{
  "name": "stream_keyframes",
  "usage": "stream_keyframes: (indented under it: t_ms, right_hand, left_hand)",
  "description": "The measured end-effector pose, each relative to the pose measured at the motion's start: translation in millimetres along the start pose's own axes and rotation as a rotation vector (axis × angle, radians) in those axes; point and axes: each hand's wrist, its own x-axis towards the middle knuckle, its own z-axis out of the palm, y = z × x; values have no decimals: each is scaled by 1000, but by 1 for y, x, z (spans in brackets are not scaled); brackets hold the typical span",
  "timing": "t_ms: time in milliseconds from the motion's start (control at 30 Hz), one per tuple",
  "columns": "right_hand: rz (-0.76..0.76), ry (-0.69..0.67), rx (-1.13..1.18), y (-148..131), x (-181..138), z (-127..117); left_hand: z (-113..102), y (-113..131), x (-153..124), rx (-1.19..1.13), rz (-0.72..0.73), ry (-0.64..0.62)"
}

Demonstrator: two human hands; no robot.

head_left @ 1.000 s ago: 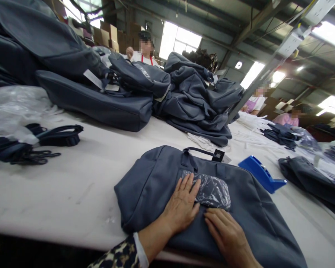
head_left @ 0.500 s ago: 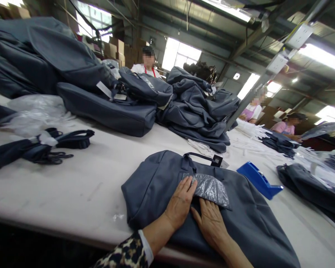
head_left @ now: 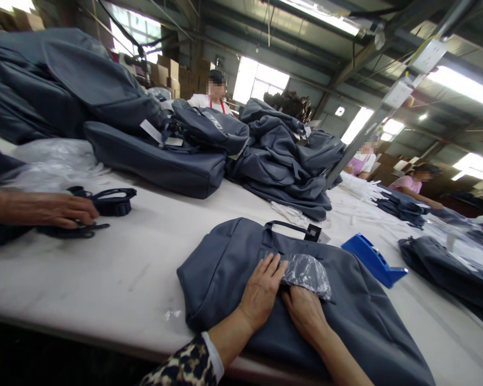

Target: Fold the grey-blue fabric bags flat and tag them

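A dark blue-grey bag with a short top handle lies on its side before me. On its upper face is a flat plastic-wrapped packet. My left hand rests flat on the bag, fingers stretched out, their tips at the packet's left edge. My right hand has its fingers tucked beneath the packet's lower edge, perhaps into a pocket opening; they are hidden, so their grip does not show. A black square tag hangs by the handle.
A blue tape dispenser stands right of the bag. Piled dark bags fill the far side of the table. At left another person's hand covers bundled dark straps. Other people stand farther back.
My right hand's fingers have slid deeper under the packet. Another person's hand has come in from the left onto the straps. My left hand stays nearly where it was.
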Motion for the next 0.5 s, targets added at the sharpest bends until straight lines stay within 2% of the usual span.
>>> stream_keyframes:
  t_ms: [133, 300, 500]
  right_hand:
    - [-81, 125, 65, -10, -24, -13]
    - [-146, 151, 166, -7, -29, -22]
    - [-140, 165, 102, 2, -33, 2]
  left_hand:
    - [-5, 1, 2, -9, 51, -38]
    - [-8, 1, 2, -33, 70, -84]
    - [-3, 3, 3, -27, 40, -146]
